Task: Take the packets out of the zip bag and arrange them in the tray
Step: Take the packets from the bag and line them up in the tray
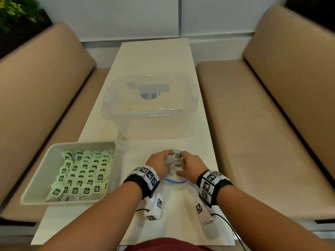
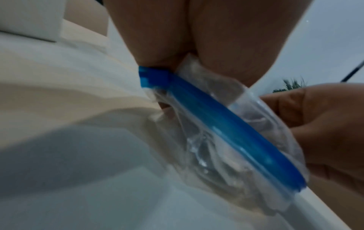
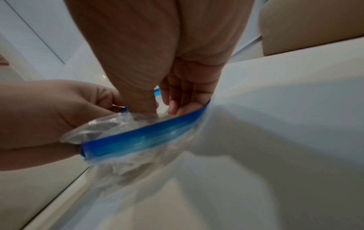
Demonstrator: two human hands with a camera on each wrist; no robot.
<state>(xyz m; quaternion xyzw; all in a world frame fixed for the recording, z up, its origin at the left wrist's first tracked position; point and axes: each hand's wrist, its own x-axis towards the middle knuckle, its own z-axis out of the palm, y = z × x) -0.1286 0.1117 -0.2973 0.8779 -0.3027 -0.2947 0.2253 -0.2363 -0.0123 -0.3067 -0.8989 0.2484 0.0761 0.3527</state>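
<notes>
The clear zip bag (image 1: pixel 174 181) with a blue zip rim lies on the white table near me, its mouth spread wide. My left hand (image 1: pixel 160 163) grips the bag's left rim (image 2: pixel 216 124). My right hand (image 1: pixel 188 163) reaches into the mouth, thumb and fingers (image 3: pixel 177 105) curled downward. A green packet (image 1: pixel 176 156) shows at the right fingertips at the far side of the bag, pinched there. The white tray (image 1: pixel 41 171) stands to the left, and several green packets (image 1: pixel 85 175) lie in rows in it.
A large clear plastic box (image 1: pixel 150 105) stands on the table (image 1: pixel 154 58) just beyond the bag. Beige sofa seats (image 1: pixel 244 124) flank the table on both sides. The tray overhangs the table's left edge. Cables trail from my wrist cameras.
</notes>
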